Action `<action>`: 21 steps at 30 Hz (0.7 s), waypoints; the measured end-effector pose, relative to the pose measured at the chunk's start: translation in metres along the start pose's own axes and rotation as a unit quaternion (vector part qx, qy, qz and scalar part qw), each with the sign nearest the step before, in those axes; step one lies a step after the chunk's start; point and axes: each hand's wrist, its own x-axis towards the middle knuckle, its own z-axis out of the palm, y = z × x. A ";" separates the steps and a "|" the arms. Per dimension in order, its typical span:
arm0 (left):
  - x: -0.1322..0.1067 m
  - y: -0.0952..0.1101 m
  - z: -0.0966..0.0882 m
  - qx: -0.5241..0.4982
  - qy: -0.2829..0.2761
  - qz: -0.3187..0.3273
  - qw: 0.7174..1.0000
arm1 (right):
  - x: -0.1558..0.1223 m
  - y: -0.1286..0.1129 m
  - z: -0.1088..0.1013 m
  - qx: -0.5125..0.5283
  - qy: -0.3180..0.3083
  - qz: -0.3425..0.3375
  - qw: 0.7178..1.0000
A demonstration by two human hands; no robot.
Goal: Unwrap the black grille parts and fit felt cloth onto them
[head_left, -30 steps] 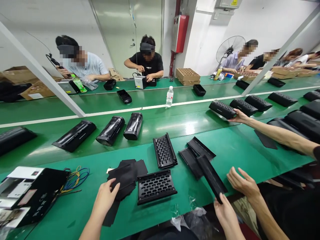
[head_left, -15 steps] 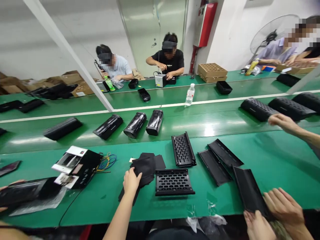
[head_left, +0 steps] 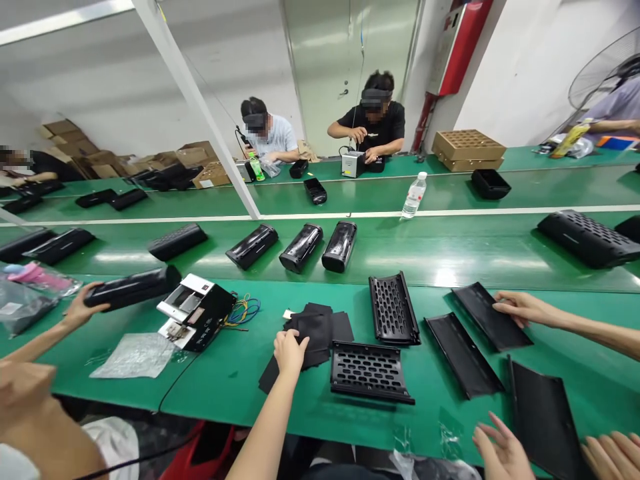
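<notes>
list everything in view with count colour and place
perforated grilles: 2, black, near bench centre
curved panels: 3, black, near bench right
fabric sheets: pile, black, left of the grilles
glossy shells: 3, black, together on the conveyor
water bottle: 1, clear, conveyor's far edge
box: 1, black and white, near bench left
wires: bundle, blue and yellow, beside the box
plastic bag: 1, clear, by the box
cardboard trays: stack, tan, far bench
seated people: 2, far bench
co-worker's hand: 1, on a curved panel
left hand: 1, on the fabric sheets
right hand: 1, open, beside the nearest panel

view: head | 1 camera | faces forward-down | near over workbench (head_left: 360, 421)
</notes>
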 end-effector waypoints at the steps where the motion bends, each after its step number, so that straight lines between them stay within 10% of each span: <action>1: 0.001 0.001 -0.001 -0.017 -0.001 -0.001 1.000 | -0.008 -0.011 0.013 -0.009 -0.025 -0.018 0.999; 13: -0.026 0.044 -0.029 -0.331 -0.143 0.090 0.928 | -0.063 -0.119 0.164 -0.096 -0.316 -0.351 0.876; 21: -0.054 0.071 -0.044 -0.461 -0.243 0.031 0.853 | -0.063 -0.134 0.174 -0.107 -0.325 -0.379 0.860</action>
